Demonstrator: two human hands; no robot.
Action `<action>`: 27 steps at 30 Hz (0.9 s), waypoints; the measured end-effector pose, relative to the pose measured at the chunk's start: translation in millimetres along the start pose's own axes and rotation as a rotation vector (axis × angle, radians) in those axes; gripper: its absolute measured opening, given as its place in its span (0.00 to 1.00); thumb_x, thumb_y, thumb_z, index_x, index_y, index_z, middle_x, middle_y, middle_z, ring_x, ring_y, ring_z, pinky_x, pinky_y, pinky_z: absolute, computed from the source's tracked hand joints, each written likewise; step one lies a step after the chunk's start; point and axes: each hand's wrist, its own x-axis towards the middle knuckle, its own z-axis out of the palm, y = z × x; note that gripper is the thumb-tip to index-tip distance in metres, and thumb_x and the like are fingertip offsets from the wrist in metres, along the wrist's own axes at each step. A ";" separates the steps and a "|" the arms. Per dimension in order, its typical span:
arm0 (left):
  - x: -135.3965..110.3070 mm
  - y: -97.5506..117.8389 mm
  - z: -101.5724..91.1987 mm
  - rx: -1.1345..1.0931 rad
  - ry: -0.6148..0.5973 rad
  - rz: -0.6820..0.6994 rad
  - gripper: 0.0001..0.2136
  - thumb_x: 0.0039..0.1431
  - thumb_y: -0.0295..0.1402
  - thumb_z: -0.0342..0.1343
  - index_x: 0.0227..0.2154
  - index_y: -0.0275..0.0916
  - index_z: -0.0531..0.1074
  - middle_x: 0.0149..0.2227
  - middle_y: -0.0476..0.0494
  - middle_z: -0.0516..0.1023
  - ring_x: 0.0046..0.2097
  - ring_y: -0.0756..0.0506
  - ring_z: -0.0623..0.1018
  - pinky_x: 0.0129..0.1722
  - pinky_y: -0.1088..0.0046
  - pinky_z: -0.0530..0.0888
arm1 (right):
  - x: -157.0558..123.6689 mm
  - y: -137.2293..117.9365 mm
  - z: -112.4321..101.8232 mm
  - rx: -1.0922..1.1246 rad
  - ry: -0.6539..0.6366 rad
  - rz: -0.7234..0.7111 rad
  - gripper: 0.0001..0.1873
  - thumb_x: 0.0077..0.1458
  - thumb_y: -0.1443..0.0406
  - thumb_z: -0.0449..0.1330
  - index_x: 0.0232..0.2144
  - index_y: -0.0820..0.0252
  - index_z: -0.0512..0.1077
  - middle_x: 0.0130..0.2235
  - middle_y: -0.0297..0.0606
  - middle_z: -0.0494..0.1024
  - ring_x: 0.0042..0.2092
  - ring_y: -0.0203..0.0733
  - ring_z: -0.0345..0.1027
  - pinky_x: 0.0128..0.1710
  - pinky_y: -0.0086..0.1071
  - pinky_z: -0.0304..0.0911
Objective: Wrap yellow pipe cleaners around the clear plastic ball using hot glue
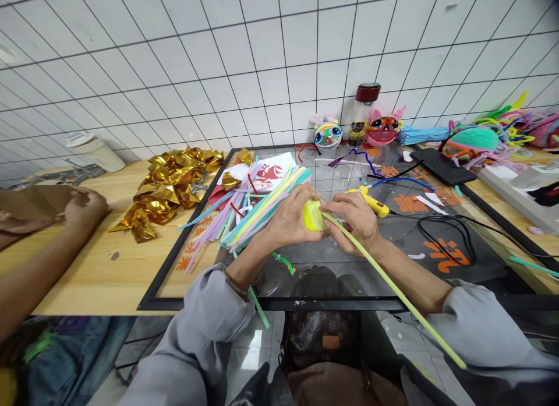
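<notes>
My left hand (290,219) is closed around a small yellow-green coil of paper strip (312,215), held just above the black-framed glass work mat (332,260). My right hand (356,216) pinches the same strip where it leaves the coil. The strip's loose tail (393,286) runs down to the right, over my right forearm and past the table edge. A bundle of pastel strips (251,211) lies on the mat directly left of my left hand. A yellow glue gun (371,199) rests just behind my right hand.
Crumpled gold foil (168,187) lies on the wooden table at left, where another person's hands (82,208) hold brown paper. Painted masks (327,133), a jar (363,115), a black cable (454,234) and colourful pipe cleaners (493,135) crowd the back and right. A brown bag (321,330) sits on my lap.
</notes>
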 end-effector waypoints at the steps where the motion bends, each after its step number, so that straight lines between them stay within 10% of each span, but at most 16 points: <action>1: 0.5 2.3 -0.4 -0.019 -0.008 -0.034 0.27 0.40 0.38 0.69 0.43 0.43 0.64 0.49 0.41 0.72 0.53 0.38 0.75 0.55 0.57 0.72 | 0.3 -0.2 -1.1 0.009 -0.001 -0.008 0.14 0.58 0.67 0.60 0.47 0.59 0.73 0.35 0.42 0.79 0.41 0.48 0.73 0.40 0.42 0.68; 10: 2.6 20.1 -9.9 -0.191 -0.150 -0.319 0.27 0.40 0.40 0.69 0.45 0.41 0.67 0.48 0.43 0.75 0.49 0.39 0.76 0.49 0.60 0.73 | 4.1 -3.4 -5.4 0.057 0.006 -0.032 0.17 0.57 0.65 0.59 0.49 0.58 0.72 0.35 0.41 0.80 0.41 0.48 0.74 0.40 0.43 0.67; 27: 7.2 19.6 -17.9 -0.200 -0.172 -0.398 0.29 0.39 0.45 0.70 0.44 0.40 0.67 0.45 0.45 0.73 0.45 0.42 0.74 0.46 0.65 0.72 | -0.2 -4.3 -5.5 0.081 -0.012 0.025 0.18 0.59 0.64 0.59 0.51 0.60 0.72 0.40 0.46 0.79 0.44 0.50 0.73 0.43 0.45 0.69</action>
